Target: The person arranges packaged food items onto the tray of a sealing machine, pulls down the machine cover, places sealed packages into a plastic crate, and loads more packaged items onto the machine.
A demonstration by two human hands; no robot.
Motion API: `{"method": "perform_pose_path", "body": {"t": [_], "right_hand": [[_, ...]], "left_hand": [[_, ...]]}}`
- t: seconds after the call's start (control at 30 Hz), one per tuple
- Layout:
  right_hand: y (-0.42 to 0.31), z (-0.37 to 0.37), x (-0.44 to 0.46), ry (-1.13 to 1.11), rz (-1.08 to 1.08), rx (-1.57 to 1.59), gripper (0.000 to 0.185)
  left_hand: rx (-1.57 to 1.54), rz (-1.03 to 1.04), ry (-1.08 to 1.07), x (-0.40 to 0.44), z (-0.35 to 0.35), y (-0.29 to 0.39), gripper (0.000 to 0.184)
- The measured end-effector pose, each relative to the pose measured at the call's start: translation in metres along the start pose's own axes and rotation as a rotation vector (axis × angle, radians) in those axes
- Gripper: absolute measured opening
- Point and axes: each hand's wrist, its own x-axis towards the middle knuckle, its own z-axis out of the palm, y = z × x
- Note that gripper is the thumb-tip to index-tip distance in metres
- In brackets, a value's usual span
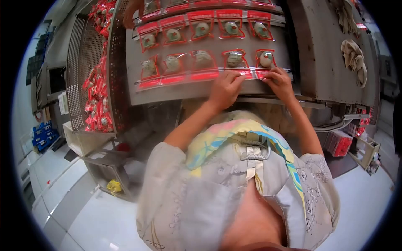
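My left hand [226, 88] is at the near edge of the metal work surface [167, 95], fingers pinched on the red end of a clear pouch [235, 59] with a round greenish item inside. Just to its right, my right hand [279, 83] pinches the red end of another pouch [266, 59], which holds a pale round item. Their red ends lie along a metal strip. Further left in the same row lie more such pouches, including one nearby [203, 60]. A second row of red-topped pouches [202, 29] lies behind.
A perforated metal bin [88, 62] with many red packets [99, 85] stands at left. Another person's hand [133, 13] shows at the far left corner of the surface. Cloths [354, 60] lie on the metal housing at right. A red-filled crate [338, 143] stands low at right.
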Motion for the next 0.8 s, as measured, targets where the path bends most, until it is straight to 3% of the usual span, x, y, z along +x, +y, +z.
{"method": "perform_pose_path", "body": {"t": [0.07, 0.2, 0.3, 0.5, 0.6, 0.8], "right_hand": [[-0.019, -0.004, -0.005, 0.088, 0.044, 0.023, 0.012], [-0.049, 0.006, -0.020, 0.161, 0.128, 0.147, 0.007], [-0.078, 0.022, -0.031, 0.122, 0.145, 0.169, 0.007], [-0.103, 0.036, -0.052, 0.020, 0.185, 0.150, 0.008], [-0.110, 0.036, -0.056, 0.043, 0.156, 0.178, 0.009], [-0.105, 0.024, -0.062, 0.024, 0.118, 0.168, 0.010]], "left_hand": [[-0.021, -0.095, 0.071, -0.014, -0.024, 0.001, 0.036], [0.247, -0.125, 0.201, -0.038, -0.043, -0.045, 0.024], [0.212, -0.162, 0.034, -0.046, -0.044, -0.054, 0.017], [0.073, -0.108, 0.245, -0.056, -0.076, -0.031, 0.014], [0.425, -0.139, 0.351, -0.067, -0.096, -0.046, 0.013], [0.341, -0.183, 0.212, -0.077, -0.101, -0.080, 0.013]]}}
